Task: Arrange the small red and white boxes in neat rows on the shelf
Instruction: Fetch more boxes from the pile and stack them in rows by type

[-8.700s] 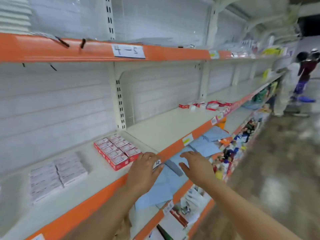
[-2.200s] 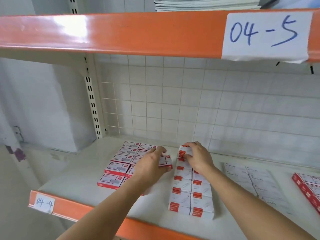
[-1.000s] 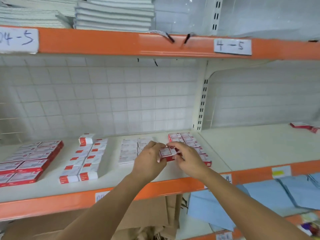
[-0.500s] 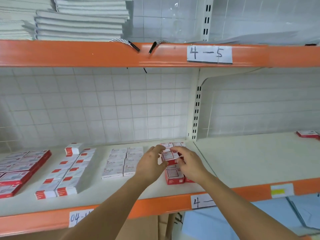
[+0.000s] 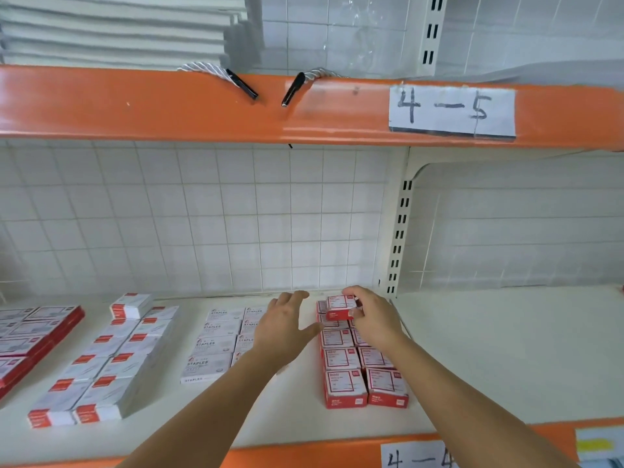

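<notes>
Overhead, orange-edged shelf (image 5: 337, 109) against white tiled wall (image 5: 236, 224).

Free room: bare shelf (image 5: 506, 349) right of the red boxes (image 5: 361, 369).
Obstacles: staples boxes (image 5: 219, 346) just left; orange upper shelf (image 5: 202, 106) overhead.

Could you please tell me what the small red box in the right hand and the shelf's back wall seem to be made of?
Red box: probably printed cardboard, with crisp folded edges and a white label. Back wall: looks like glossy white tile, though its grid may be wire mesh.
</notes>
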